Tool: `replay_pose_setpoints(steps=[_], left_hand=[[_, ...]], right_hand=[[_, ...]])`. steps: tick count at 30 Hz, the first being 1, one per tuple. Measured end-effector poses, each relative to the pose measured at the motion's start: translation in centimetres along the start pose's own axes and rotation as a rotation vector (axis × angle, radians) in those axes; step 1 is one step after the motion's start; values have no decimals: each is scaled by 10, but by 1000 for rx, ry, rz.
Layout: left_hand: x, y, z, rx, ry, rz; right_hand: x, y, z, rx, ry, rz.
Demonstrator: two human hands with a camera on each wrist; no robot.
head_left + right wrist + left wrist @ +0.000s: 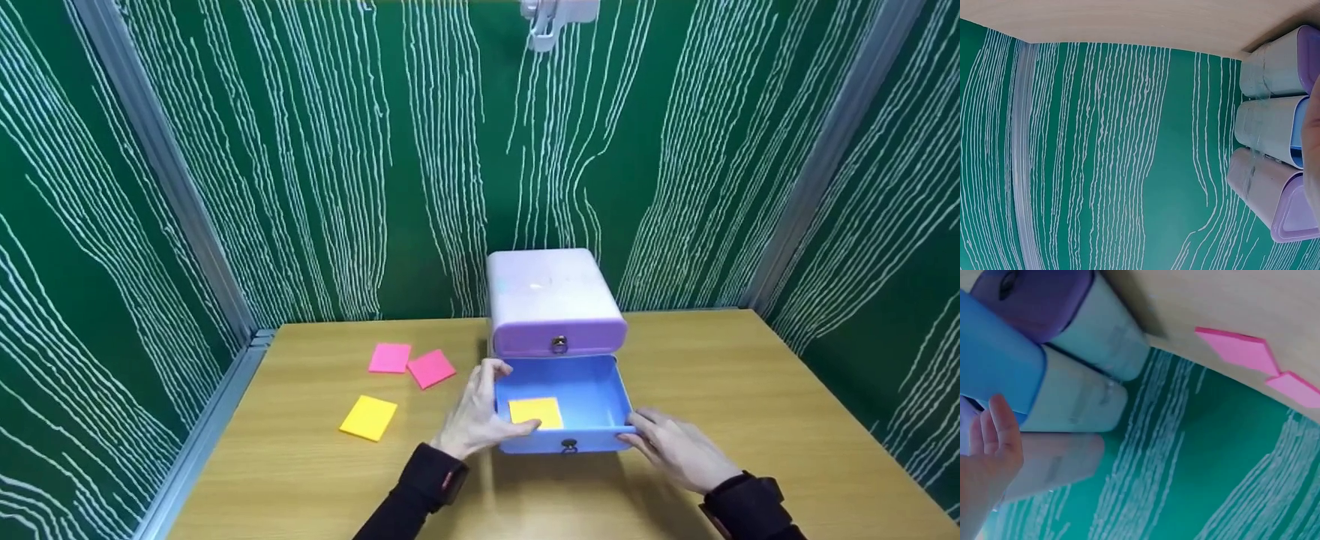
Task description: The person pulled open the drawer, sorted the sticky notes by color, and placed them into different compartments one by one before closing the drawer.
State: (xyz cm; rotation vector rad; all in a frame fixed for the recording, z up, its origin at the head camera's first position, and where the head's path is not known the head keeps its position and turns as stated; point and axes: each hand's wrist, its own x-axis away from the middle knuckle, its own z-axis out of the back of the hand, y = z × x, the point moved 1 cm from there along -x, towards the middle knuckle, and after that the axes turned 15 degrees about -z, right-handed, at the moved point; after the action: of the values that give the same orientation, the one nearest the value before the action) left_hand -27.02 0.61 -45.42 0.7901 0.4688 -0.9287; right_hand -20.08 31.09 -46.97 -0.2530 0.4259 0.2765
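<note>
Grasping left hand [476, 416]: fingers around blue drawer [596, 394], nine o'clock.
Right hand [679, 450]: pinching its corner, four o'clock.
Blue drawer: open toward six o'clock; uneven pulling might tip it, I judge.
Yellow pad [536, 412]: inside, seven o'clock; could then slide.

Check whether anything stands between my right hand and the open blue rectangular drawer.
Nothing visible: your right hand touches the blue drawer at its front right corner. The square yellow paper pad inside lies further left.
</note>
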Motion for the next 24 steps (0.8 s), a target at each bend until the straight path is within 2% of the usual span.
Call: replay_pose_setpoints(steps=[5,8,14,16,19,21,24], left_hand=[[9,-16,18,-35,41,16],[18,-30,33,-47,54,49],[49,-70,59,-122,86,149],[63,-86,65,-182,101,204],[85,-106,72,-292,97,322],[99,-114,76,-357,52,431],[117,-122,79,-417,-25,546]], right_hand=[[-3,3,3,-1,47,39],[-4,4,3,5,57,44],[-4,2,1,13,34,21],[-3,2,0,12,33,17],[-1,1,-1,8,18,1],[-1,1,-2,5,0,-12],[-1,0,-3,5,-28,-32]])
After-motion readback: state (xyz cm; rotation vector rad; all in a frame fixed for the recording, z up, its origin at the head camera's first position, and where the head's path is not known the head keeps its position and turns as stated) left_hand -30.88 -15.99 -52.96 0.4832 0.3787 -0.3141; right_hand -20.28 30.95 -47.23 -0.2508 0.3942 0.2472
